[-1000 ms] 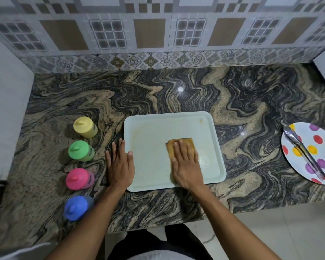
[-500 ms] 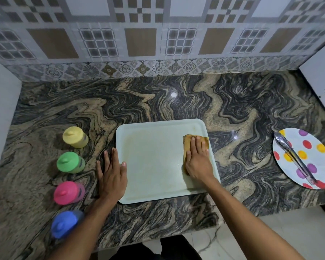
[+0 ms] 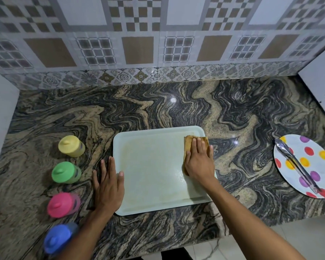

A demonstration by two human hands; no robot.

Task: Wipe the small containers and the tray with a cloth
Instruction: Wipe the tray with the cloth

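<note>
The right hand [image 3: 199, 162] pressed the cloth [image 3: 188, 143] flat-fingered at the tray's [image 3: 150, 166] right edge; the left hand [image 3: 108, 184] lay flat, fingers relaxed, against its left rim.

Bare forearms lead to the left hand [image 3: 108, 186] and right hand [image 3: 199, 162], both ungloved. Dark clothing [image 3: 174, 255] shows behind the hands, between the forearms.

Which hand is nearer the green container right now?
Left. The left hand lies flat on the counter between the green container and the tray, thumb on the tray's left rim. The right hand presses the cloth at the tray's right edge.
</note>
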